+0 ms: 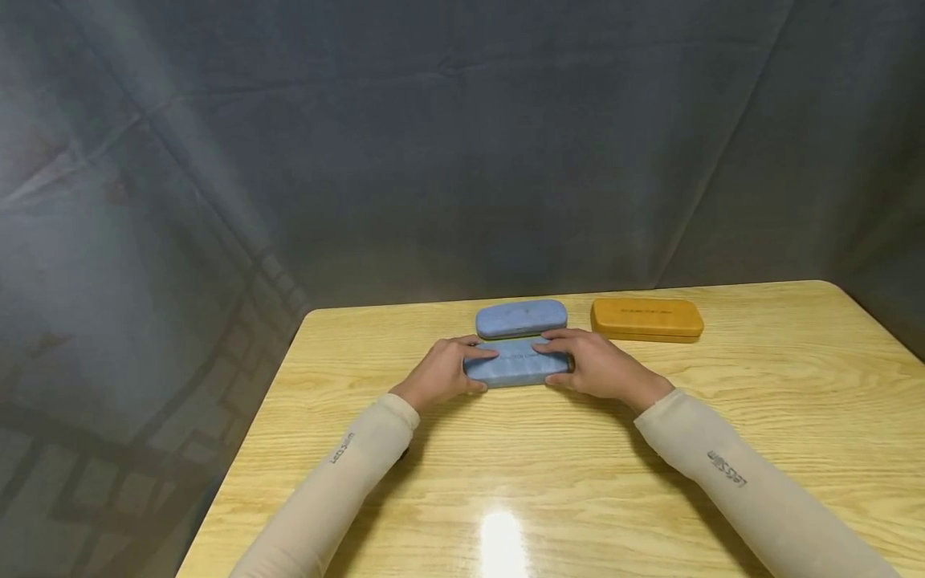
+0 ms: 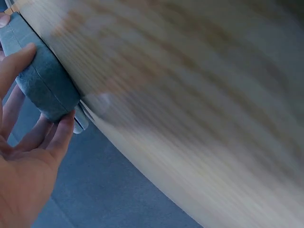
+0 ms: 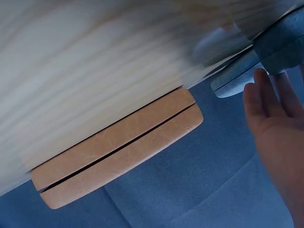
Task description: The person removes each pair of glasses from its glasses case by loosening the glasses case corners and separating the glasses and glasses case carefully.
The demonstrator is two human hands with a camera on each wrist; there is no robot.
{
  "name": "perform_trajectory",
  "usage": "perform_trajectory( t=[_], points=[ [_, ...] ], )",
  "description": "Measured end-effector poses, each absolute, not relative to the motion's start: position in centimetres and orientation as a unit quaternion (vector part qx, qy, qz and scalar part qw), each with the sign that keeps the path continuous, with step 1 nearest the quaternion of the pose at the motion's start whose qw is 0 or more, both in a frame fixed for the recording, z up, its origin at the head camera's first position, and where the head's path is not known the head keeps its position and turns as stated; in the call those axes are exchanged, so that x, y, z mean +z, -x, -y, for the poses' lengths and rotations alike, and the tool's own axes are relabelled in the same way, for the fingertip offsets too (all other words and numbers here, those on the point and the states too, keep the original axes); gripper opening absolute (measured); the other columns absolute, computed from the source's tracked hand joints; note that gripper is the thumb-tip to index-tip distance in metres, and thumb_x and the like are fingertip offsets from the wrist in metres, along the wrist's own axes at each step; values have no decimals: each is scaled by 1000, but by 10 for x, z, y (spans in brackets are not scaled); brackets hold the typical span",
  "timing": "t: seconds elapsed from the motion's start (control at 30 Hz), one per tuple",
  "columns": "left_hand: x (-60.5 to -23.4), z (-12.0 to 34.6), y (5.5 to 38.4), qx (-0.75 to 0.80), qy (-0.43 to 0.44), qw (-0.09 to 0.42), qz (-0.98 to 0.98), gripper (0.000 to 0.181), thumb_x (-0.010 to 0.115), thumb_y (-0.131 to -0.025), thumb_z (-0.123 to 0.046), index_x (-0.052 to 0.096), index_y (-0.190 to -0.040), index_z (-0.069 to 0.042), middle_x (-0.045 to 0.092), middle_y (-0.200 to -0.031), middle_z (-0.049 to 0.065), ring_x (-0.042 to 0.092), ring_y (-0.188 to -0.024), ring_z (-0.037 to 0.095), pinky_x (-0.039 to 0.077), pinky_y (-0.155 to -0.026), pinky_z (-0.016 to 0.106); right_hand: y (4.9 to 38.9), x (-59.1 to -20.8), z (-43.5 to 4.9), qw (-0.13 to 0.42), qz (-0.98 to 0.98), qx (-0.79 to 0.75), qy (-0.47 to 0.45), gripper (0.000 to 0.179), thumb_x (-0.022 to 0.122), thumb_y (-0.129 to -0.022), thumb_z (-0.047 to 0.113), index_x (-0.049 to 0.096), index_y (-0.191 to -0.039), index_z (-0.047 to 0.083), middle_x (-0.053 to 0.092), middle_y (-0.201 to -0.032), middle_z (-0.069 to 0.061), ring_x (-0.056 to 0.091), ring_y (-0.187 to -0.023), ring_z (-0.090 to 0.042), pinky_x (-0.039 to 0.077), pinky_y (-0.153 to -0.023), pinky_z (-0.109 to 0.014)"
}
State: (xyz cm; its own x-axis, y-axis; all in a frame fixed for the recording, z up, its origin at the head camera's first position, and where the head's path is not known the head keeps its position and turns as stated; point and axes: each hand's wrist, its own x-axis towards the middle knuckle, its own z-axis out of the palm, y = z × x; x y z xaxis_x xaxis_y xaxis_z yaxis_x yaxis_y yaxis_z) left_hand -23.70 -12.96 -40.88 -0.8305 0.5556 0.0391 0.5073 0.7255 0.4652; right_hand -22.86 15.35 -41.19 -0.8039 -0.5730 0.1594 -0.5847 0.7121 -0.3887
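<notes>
A light blue glasses case [image 1: 515,365] with dark lettering on its lid lies lengthwise between the two hands. My left hand [image 1: 442,371] grips its left end, thumb at the near side and fingers over the top and far side. At the opposite end, my right hand [image 1: 598,366] holds it in a similar way. The left wrist view shows the left fingers curled round the end of the closed case [image 2: 50,78]. In the right wrist view, the right fingertips touch the case's end [image 3: 281,47], while the thumb is out of sight.
Directly behind the held case is a periwinkle-blue glasses case [image 1: 522,319], closed. An orange glasses case [image 1: 646,319] rests farther right, near the far edge of the wooden table [image 1: 448,498]. Grey cloth [image 1: 462,177] hangs behind the table.
</notes>
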Motion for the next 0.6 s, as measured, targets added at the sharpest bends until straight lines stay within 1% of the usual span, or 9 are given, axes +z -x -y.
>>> perform_trajectory(
  t=[0.1, 0.3, 0.6],
  points=[
    [-410, 128, 236, 233, -298, 51, -924, 57, 86, -79, -25, 67, -132, -21, 56, -145, 13, 59, -127, 29, 53, -98, 39, 227, -413, -155, 13, 922, 227, -313, 61, 83, -81, 32, 63, -135, 12, 57, -142, -15, 54, -131, -37, 47, -104, -52],
    [-411, 126, 231, 223, -309, 48, -923, 56, 85, -80, -25, 66, -133, -21, 59, -139, 10, 61, -118, 23, 53, -94, 36, 225, -416, -159, 19, 920, 236, -313, 64, 87, -75, 34, 66, -131, 11, 61, -136, -11, 59, -125, -32, 52, -99, -47],
    [-411, 127, 225, 220, -323, 46, -919, 55, 84, -81, -24, 66, -133, -21, 60, -134, 8, 61, -109, 20, 52, -89, 32, 217, -415, -159, 19, 924, 233, -304, 63, 88, -73, 37, 69, -128, 12, 62, -132, -8, 62, -118, -28, 52, -96, -45]
  ],
)
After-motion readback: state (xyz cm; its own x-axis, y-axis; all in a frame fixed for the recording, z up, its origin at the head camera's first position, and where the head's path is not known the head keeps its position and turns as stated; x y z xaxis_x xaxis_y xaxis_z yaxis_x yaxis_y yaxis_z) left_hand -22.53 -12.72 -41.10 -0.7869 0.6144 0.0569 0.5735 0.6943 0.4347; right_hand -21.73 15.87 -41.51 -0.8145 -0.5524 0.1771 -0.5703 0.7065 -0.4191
